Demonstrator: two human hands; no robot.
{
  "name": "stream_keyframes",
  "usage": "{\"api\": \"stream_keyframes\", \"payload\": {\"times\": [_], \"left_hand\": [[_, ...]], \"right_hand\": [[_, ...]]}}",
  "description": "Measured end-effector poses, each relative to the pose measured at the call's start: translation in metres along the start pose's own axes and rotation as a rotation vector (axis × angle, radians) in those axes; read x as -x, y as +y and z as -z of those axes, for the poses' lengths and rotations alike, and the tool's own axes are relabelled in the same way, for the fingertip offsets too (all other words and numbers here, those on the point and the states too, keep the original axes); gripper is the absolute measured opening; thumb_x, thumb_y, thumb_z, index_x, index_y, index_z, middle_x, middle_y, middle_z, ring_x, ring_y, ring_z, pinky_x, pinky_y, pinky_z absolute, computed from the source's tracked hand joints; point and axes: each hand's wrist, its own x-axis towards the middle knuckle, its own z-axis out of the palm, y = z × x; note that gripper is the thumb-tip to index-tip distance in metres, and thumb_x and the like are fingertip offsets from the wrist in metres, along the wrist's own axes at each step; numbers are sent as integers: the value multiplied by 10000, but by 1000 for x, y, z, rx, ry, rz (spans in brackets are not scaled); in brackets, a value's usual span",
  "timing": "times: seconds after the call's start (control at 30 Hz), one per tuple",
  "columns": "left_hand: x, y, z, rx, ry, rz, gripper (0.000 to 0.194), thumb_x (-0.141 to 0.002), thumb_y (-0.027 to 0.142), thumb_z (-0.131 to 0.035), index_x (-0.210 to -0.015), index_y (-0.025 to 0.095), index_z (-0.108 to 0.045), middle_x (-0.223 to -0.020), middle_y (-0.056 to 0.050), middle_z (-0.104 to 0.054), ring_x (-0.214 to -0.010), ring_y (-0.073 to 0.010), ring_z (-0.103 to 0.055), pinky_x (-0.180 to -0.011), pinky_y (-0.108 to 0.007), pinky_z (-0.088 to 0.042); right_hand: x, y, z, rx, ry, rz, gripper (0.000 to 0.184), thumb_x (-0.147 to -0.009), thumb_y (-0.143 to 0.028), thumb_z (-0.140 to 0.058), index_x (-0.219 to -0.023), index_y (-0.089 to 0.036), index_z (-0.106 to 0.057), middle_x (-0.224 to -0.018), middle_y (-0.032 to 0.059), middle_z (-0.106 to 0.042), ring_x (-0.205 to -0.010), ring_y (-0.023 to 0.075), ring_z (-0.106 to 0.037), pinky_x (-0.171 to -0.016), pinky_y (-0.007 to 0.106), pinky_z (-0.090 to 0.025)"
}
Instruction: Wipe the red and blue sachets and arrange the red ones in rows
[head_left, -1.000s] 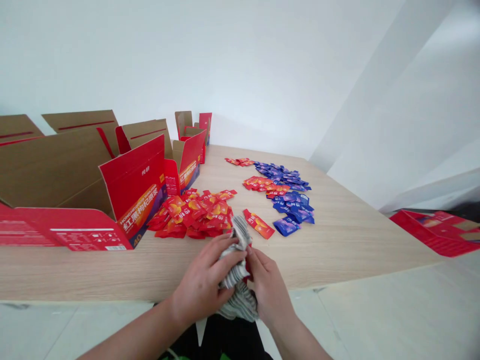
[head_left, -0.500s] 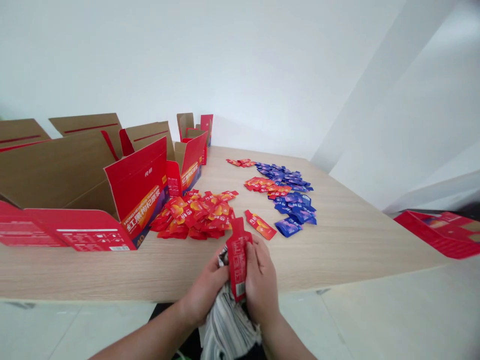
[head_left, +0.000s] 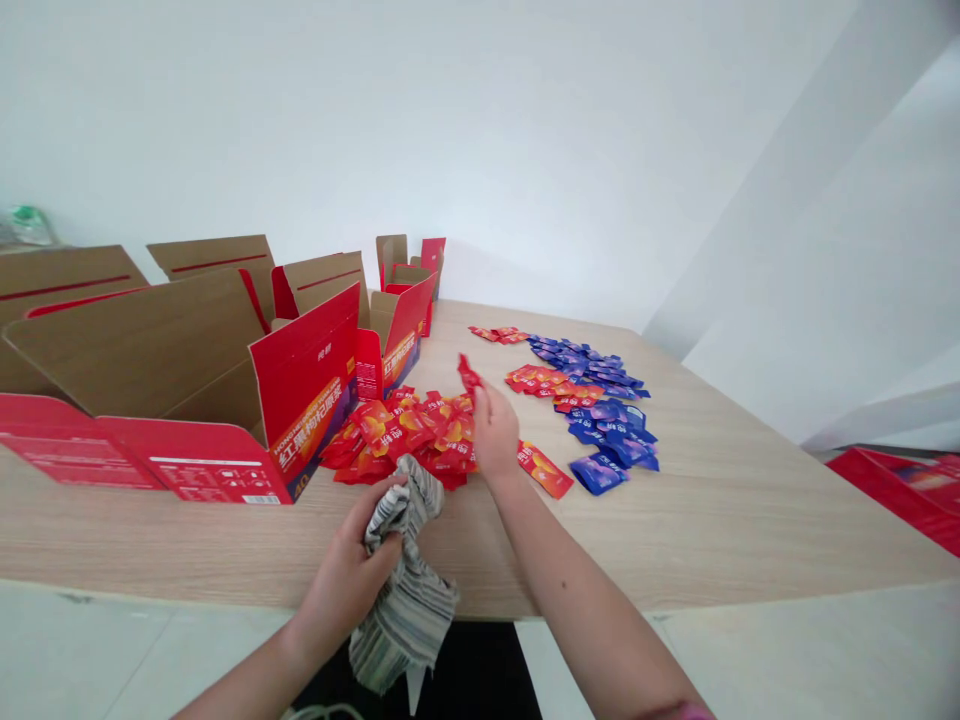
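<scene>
clutching a crumpled grey-and-white striped cotton cloth [head_left: 409, 580] in the left hand [head_left: 345, 570], with the fingers [head_left: 382, 545] curled tightly into its folds and the lower end hanging past the near edge of a pale wood-grain table [head_left: 675, 520]. pinching a small glossy red foil sachet [head_left: 469, 375] in the right hand [head_left: 495, 435], with the fingertips [head_left: 484, 395] almost closed on its lower end and the top of the sachet pointing to 12 o'clock, just above the table. spreading out at 9 o'clock from the right hand, a loose heap of red-and-orange foil sachets [head_left: 397, 435], directly below the hand's outer side. lying alone at 4 o'clock, one flat red-and-orange sachet [head_left: 544, 470], just beside a scattered patch of blue-purple foil sachets [head_left: 600, 435] at 3 o'clock. resting farther off at 1 o'clock, a smaller group of red-and-orange sachets [head_left: 532, 380]. standing at 10 o'clock, an open red-printed cardboard carton [head_left: 307, 390], near the heap, with more brown cardboard cartons [head_left: 214, 255] behind it. sitting at the far right, a low red carton [head_left: 896, 500].
</scene>
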Motion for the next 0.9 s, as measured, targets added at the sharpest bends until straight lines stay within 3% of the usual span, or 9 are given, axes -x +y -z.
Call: {"api": "stream_keyframes", "payload": {"times": [0.1, 0.2, 0.27, 0.37, 0.47, 0.57, 0.7, 0.8, 0.9], "left_hand": [[-3, -9, 7, -56, 47, -52, 567, -659, 340, -583, -1194, 157, -630, -1266, -126, -690, -1210, -298, -629, -1091, -421, -455], [2, -23, 18, -115, 55, -70, 548, -672, 319, -585, -1199, 182, -648, -1257, -109, -702, -1198, -295, -642, -1072, -423, -476], [8, -33, 27, -161, 52, -62, 549, -676, 321, -588, -1205, 191, -656, -1263, -105, -701, -1211, -302, -636, -1066, -427, -484], [14, -45, 38, -197, 58, -50, 556, -689, 352, -584, -1218, 194, -652, -1281, -108, -692, -1237, -309, -623, -1077, -443, -478], [17, -46, 43, -202, 58, -37, 544, -705, 384, -585, -1211, 194, -649, -1286, -118, -690, -1257, -318, -611, -1112, -473, -441], [17, -39, 39, -205, 21, -42, 533, -708, 389, -586, -1196, 186, -652, -1268, -130, -697, -1247, -326, -617, -1104, -479, -449], [16, -23, 21, -197, -62, -112, 513, -734, 330, -565, -1219, 183, -643, -1224, -119, -715, -1180, -293, -660, -1030, -416, -520], [13, -7, 3, -185, -102, -205, 468, -775, 258, -532, -1228, 188, -627, -1201, -104, -717, -1121, -250, -686, -972, -359, -554], [8, 9, -21, -191, -83, -364, 457, -822, 179, -508, -1271, 203, -589, -1218, -99, -694, -1111, -218, -683, -967, -340, -556]], "right_hand": [[3, -3, -34, 90, -344, 168, 312, -999, -354, -491, -1130, -180, -715, -1206, 121, -737, -1172, 279, -642, -1158, 553, -281], [21, 7, -37, 94, -403, 187, 308, -924, -368, -646, -1171, -192, -701, -1262, 121, -715, -1206, 291, -631, -1166, 574, -277], [30, 23, -19, 161, -378, 166, 324, -952, -361, -603, -1224, -202, -677, -1296, 112, -697, -1230, 274, -617, -1159, 529, -320], [35, 53, 25, 363, -343, 70, 290, -984, -316, -513, -1182, -219, -702, -1247, 99, -718, -1179, 258, -644, -1077, 435, -438], [44, 80, 65, 510, -321, -37, 274, -935, -249, -541, -1114, -177, -736, -1216, 169, -714, -1169, 326, -638, -1054, 471, -448], [62, 97, 85, 591, -305, -128, 337, -859, -157, -571, -1162, -148, -718, -1218, 205, -703, -1130, 352, -652, -1006, 475, -472], [81, 99, 96, 639, -290, -229, 383, -894, -160, -480, -1210, -178, -697, -1019, 156, -766, -915, 281, -719, -840, 388, -536], [91, 74, 104, 348, -220, -344, 368, -933, -325, -473, -1184, -205, -713, -1062, 123, -773, -988, 286, -712, -889, 408, -535], [110, 26, 102, -315, -175, -502, 422, -913, -489, -544, -1187, -219, -718, -1240, 83, -728, -1167, 291, -651, -1029, 440, -481]]}}
